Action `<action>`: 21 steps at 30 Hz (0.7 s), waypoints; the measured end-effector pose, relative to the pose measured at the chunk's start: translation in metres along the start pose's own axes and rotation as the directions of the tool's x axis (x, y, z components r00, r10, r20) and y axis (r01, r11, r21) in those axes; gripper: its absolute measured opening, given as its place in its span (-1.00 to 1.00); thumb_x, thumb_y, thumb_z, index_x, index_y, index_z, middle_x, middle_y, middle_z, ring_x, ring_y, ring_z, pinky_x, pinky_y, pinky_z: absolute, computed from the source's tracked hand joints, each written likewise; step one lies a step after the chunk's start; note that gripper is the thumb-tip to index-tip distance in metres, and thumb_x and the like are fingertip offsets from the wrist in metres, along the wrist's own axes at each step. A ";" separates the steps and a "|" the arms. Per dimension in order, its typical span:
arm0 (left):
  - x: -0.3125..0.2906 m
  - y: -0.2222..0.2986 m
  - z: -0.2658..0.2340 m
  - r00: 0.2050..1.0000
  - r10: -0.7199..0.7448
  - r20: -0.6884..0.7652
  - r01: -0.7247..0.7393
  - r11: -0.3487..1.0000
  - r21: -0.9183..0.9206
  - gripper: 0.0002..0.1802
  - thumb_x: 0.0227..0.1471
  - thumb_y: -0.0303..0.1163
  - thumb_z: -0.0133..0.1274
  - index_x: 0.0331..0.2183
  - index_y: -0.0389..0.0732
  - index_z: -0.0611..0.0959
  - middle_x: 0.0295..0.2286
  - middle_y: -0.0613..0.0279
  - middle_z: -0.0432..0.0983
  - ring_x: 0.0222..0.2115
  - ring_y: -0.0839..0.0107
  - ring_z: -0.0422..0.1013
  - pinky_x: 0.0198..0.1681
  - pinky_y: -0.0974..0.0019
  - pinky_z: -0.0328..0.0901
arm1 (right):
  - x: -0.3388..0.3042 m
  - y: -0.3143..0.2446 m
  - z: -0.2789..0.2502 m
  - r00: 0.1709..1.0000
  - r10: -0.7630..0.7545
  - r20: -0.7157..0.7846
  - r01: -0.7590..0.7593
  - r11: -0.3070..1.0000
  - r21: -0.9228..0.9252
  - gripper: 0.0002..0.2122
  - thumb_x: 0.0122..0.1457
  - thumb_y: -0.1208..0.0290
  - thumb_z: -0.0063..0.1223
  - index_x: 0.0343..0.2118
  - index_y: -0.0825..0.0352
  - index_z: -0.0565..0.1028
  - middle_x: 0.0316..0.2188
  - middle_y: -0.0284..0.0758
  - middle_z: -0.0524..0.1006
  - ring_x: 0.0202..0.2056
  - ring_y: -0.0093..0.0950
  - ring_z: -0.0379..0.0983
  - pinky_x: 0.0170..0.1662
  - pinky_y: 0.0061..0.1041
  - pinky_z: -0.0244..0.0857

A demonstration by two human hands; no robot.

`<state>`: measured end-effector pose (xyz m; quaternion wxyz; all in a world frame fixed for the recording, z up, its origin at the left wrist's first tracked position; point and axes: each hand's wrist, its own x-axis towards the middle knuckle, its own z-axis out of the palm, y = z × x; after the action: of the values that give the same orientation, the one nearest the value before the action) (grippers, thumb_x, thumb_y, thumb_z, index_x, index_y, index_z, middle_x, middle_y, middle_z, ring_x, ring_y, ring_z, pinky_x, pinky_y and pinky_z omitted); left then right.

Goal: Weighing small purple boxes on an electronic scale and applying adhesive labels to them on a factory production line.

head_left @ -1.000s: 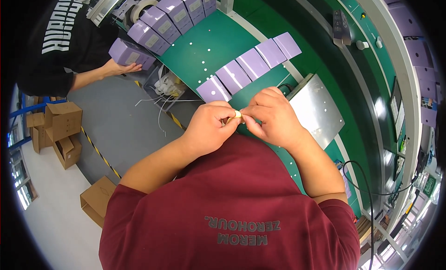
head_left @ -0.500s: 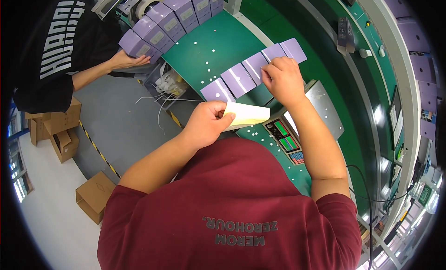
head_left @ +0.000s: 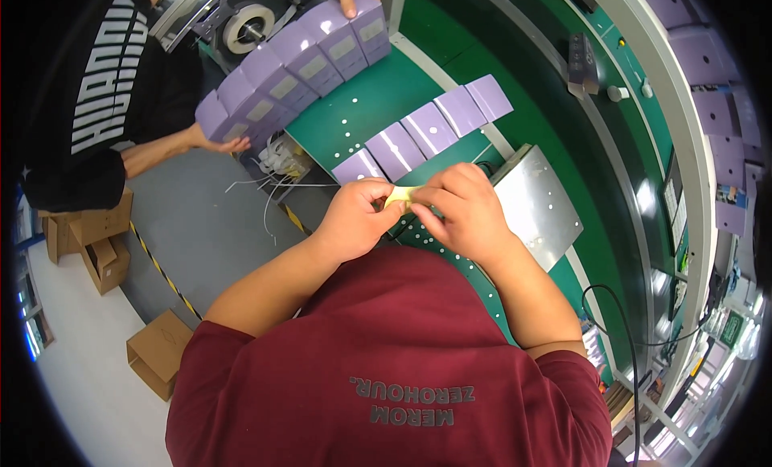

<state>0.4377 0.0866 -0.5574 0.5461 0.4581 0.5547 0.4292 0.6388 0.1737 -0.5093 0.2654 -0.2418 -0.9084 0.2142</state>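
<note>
My left hand [head_left: 352,222] is closed on a small pale yellow sheet [head_left: 399,195], pinched between thumb and fingers in front of my chest. My right hand [head_left: 465,208] meets its other end, fingers bent and pressed together on its edge. Most of the sheet is hidden by my fingers. Just beyond my hands, a row of purple boxes [head_left: 428,128] lies side by side on the green table [head_left: 322,137]. A round white dot shows on one box, and several more are scattered over the tabletop.
At the far left, a co-worker's hands [head_left: 215,137] grip both ends of a row of upright purple boxes [head_left: 277,73]. A scale with a metal plate [head_left: 540,206] sits right of my hands. Cardboard boxes [head_left: 161,350] lie on the floor at left.
My right hand has come back from the purple boxes to the sheet in my left hand. The co-worker now holds the upright row by both ends.
</note>
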 end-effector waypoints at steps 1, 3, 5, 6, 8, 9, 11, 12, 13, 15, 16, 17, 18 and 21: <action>0.000 0.006 0.001 1.000 0.007 0.013 -0.007 0.998 0.055 -0.85 0.20 -0.45 0.20 -0.33 -0.37 0.70 -0.52 0.29 0.45 -0.53 0.56 0.31 -0.45 0.34 0.23 | -0.001 -0.001 -0.001 1.000 0.005 0.003 -0.005 1.000 0.001 -0.83 -0.02 0.48 0.42 -0.32 0.23 0.67 -0.39 -0.40 0.54 -0.33 -0.34 0.46 -0.21 -0.32 0.36; -0.001 0.018 0.003 0.999 0.017 0.030 -0.022 0.986 0.165 -0.86 0.19 -0.47 0.20 -0.35 -0.38 0.69 -0.52 0.24 0.42 -0.53 0.52 0.30 -0.45 0.32 0.22 | -0.004 0.001 -0.005 1.000 0.016 -0.004 -0.016 1.000 -0.006 -0.83 -0.02 0.48 0.42 -0.33 0.23 0.67 -0.39 -0.40 0.54 -0.33 -0.34 0.46 -0.21 -0.32 0.36; 0.000 0.019 0.005 0.998 0.043 0.043 -0.049 0.985 0.166 -0.86 0.19 -0.47 0.19 -0.36 -0.38 0.69 -0.51 0.23 0.42 -0.53 0.50 0.31 -0.45 0.31 0.22 | -0.005 0.003 -0.008 1.000 0.025 -0.003 -0.025 1.000 -0.010 -0.83 -0.03 0.47 0.43 -0.33 0.23 0.67 -0.40 -0.40 0.54 -0.34 -0.34 0.46 -0.22 -0.32 0.36; 0.001 0.019 0.006 0.997 0.067 0.050 -0.074 0.984 0.163 -0.85 0.19 -0.47 0.19 -0.37 -0.38 0.68 -0.50 0.22 0.42 -0.53 0.48 0.31 -0.45 0.31 0.22 | -0.006 0.003 -0.009 1.000 0.027 -0.007 -0.027 1.000 -0.011 -0.83 -0.03 0.47 0.43 -0.33 0.23 0.67 -0.40 -0.40 0.54 -0.34 -0.34 0.46 -0.22 -0.32 0.36; 0.000 0.026 0.007 0.994 0.090 0.057 -0.098 0.982 0.162 -0.85 0.19 -0.48 0.19 -0.38 -0.39 0.67 -0.49 0.21 0.43 -0.53 0.46 0.31 -0.46 0.30 0.22 | -0.008 0.003 -0.011 0.999 0.035 -0.003 -0.035 0.999 0.014 -0.83 -0.02 0.48 0.41 -0.33 0.24 0.67 -0.41 -0.39 0.54 -0.34 -0.33 0.47 -0.21 -0.32 0.37; -0.001 0.030 0.007 0.993 0.099 0.059 -0.108 0.978 0.179 -0.84 0.19 -0.48 0.19 -0.38 -0.39 0.66 -0.48 0.20 0.43 -0.53 0.45 0.32 -0.46 0.29 0.22 | -0.007 0.002 -0.012 0.999 0.039 0.000 -0.039 0.999 0.027 -0.84 -0.02 0.49 0.41 -0.34 0.24 0.67 -0.41 -0.39 0.54 -0.34 -0.33 0.48 -0.20 -0.31 0.38; -0.002 0.037 0.006 0.991 0.116 0.060 -0.126 0.969 0.213 -0.83 0.19 -0.48 0.18 -0.40 -0.39 0.65 -0.47 0.19 0.45 -0.52 0.41 0.33 -0.45 0.28 0.22 | -0.007 0.000 -0.013 0.999 0.038 -0.002 -0.038 0.999 0.025 -0.84 -0.02 0.51 0.39 -0.34 0.24 0.67 -0.42 -0.38 0.55 -0.34 -0.33 0.49 -0.20 -0.31 0.39; -0.002 0.036 0.007 0.991 0.116 0.059 -0.126 0.969 0.214 -0.83 0.19 -0.48 0.18 -0.40 -0.39 0.65 -0.47 0.19 0.45 -0.52 0.41 0.33 -0.45 0.28 0.22 | -0.008 0.001 -0.012 0.999 0.035 -0.002 -0.035 0.999 0.021 -0.85 -0.02 0.52 0.38 -0.34 0.24 0.67 -0.42 -0.38 0.55 -0.34 -0.33 0.49 -0.20 -0.31 0.39; -0.002 0.035 0.008 0.992 0.107 0.064 -0.118 0.970 0.214 -0.84 0.19 -0.48 0.18 -0.39 -0.39 0.66 -0.48 0.18 0.44 -0.53 0.39 0.33 -0.45 0.28 0.22 | -0.009 0.002 -0.010 1.000 0.031 -0.002 -0.031 0.999 0.018 -0.85 -0.02 0.53 0.37 -0.35 0.25 0.67 -0.43 -0.38 0.55 -0.35 -0.33 0.50 -0.20 -0.31 0.40; -0.001 0.031 0.008 0.994 0.089 0.071 -0.102 0.972 0.213 -0.86 0.19 -0.49 0.17 -0.38 -0.37 0.67 -0.48 0.16 0.43 -0.54 0.36 0.33 -0.44 0.26 0.22 | -0.010 0.006 -0.008 0.999 0.032 0.003 -0.032 0.999 0.016 -0.86 -0.02 0.54 0.36 -0.35 0.25 0.67 -0.43 -0.36 0.55 -0.35 -0.32 0.50 -0.20 -0.31 0.41; -0.001 0.027 0.008 0.994 0.088 0.068 -0.101 0.972 0.213 -0.86 0.19 -0.49 0.17 -0.38 -0.37 0.67 -0.48 0.16 0.43 -0.54 0.36 0.33 -0.44 0.26 0.22 | -0.011 0.009 -0.008 0.999 0.034 0.008 -0.034 0.999 0.013 -0.86 -0.02 0.55 0.35 -0.36 0.26 0.67 -0.44 -0.35 0.55 -0.35 -0.31 0.51 -0.19 -0.31 0.41; 0.000 0.021 0.005 0.994 0.077 0.082 -0.094 0.969 0.230 -0.87 0.20 -0.49 0.15 -0.34 -0.37 0.69 -0.47 0.18 0.47 -0.52 0.39 0.36 -0.42 0.28 0.25 | -0.010 0.012 -0.008 0.999 0.037 0.013 -0.037 0.999 0.010 -0.87 -0.02 0.56 0.34 -0.37 0.26 0.67 -0.44 -0.34 0.55 -0.35 -0.31 0.51 -0.19 -0.31 0.41; 0.000 0.014 0.002 0.993 0.065 0.094 -0.086 0.965 0.248 -0.88 0.22 -0.50 0.14 -0.31 -0.37 0.70 -0.45 0.21 0.50 -0.49 0.43 0.39 -0.40 0.30 0.28 | -0.008 0.018 -0.007 0.999 0.035 0.015 -0.035 0.999 0.012 -0.87 -0.02 0.56 0.34 -0.37 0.26 0.67 -0.44 -0.34 0.55 -0.35 -0.31 0.51 -0.19 -0.31 0.41; -0.001 0.006 -0.001 0.995 -0.019 0.103 0.008 0.994 0.105 -0.86 0.25 -0.52 0.11 -0.23 -0.38 0.71 -0.39 0.26 0.56 -0.40 0.49 0.45 -0.30 0.34 0.34 | 0.004 0.053 -0.008 0.981 0.116 -0.155 -0.140 0.978 -0.157 -0.90 -0.02 0.53 0.34 -0.40 0.28 0.67 -0.44 -0.32 0.56 -0.34 -0.29 0.51 -0.19 -0.30 0.42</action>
<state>0.4373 0.0868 -0.5510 0.5523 0.5039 0.5504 0.3716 0.6584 0.2202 -0.5291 0.2954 -0.3362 -0.8839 0.1359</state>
